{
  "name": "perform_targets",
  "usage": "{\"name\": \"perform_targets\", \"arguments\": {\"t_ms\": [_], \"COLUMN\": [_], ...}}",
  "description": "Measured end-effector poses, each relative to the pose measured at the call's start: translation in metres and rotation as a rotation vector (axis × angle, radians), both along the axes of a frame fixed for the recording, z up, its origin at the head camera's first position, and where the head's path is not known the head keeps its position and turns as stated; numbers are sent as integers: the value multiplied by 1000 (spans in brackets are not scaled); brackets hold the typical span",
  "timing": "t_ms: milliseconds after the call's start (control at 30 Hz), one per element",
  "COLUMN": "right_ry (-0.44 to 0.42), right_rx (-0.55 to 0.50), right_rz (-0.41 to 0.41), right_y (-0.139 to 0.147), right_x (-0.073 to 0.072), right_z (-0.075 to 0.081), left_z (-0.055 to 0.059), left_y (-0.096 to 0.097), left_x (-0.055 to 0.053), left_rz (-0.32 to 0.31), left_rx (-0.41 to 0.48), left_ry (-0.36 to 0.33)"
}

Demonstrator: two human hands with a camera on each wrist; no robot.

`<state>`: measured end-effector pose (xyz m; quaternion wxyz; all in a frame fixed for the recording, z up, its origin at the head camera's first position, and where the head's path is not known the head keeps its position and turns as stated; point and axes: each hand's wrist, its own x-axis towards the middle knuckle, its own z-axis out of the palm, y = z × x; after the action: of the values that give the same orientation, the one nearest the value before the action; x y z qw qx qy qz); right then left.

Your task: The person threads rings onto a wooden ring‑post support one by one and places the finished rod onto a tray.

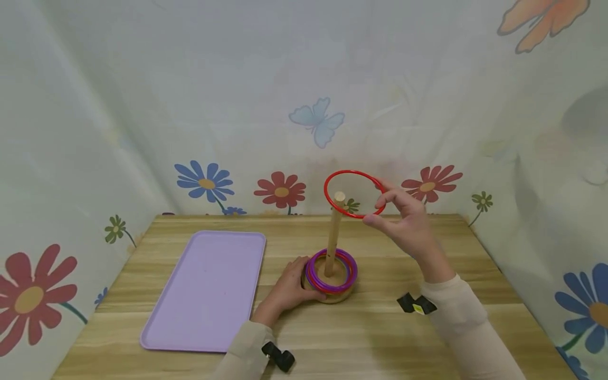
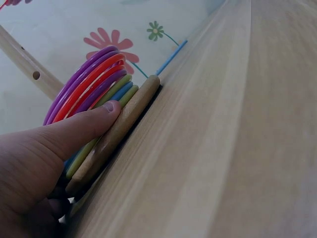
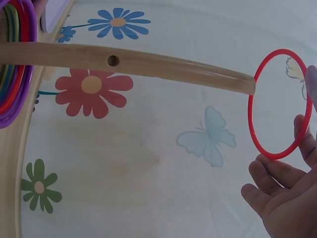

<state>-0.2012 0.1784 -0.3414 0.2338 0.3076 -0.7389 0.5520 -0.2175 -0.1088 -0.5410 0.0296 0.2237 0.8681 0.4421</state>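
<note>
My right hand (image 1: 410,224) pinches a thin red ring (image 1: 350,171) between thumb and fingers, up at the height of the post's top. In the head view the ring's near side crosses the wooden post (image 1: 333,237) just below its tip. The post rises from a round wooden base (image 2: 131,116) on the table. Around its foot lies a stack of purple, red, green and blue rings (image 2: 84,87). My left hand (image 1: 290,287) grips the base and stack from the left, its thumb lying along the lower rings; its other fingers are mostly hidden behind them.
A lilac tray (image 1: 204,295) lies on the wood-grain table (image 1: 380,343) left of the ring stand. Behind the table's far edge hangs a pale cloth (image 1: 237,105) printed with flowers and a butterfly, which also runs along both sides.
</note>
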Motion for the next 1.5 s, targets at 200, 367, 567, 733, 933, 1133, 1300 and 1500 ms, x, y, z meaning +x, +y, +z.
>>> {"name": "perform_targets", "arguments": {"t_ms": [200, 367, 567, 733, 933, 1133, 1300, 1500], "right_ry": [33, 31, 30, 9, -39, -50, -54, -89], "right_rx": [18, 40, 19, 12, 51, 46, 50, 65], "right_rz": [25, 4, 35, 49, 33, 72, 73, 52], "right_y": [-6, -9, -9, -8, -9, -9, -10, -13], "right_x": [-3, -3, -4, -4, -1, -1, -1, 1], "right_z": [-7, -11, -18, -22, -29, -35, -39, -45], "left_z": [-2, -2, -2, -1, -4, -6, -3, -2], "left_y": [0, 0, 0, 0, 0, -2, -4, -4], "left_x": [1, 0, 0, 0, -1, 0, 0, 1], "left_rz": [-3, -11, -21, -19, -15, -8, -3, 11], "left_rx": [15, 26, 16, 11, 28, 25, 21, 16], "left_ry": [14, 27, 41, 47, 42, 20, -9, -35]}}
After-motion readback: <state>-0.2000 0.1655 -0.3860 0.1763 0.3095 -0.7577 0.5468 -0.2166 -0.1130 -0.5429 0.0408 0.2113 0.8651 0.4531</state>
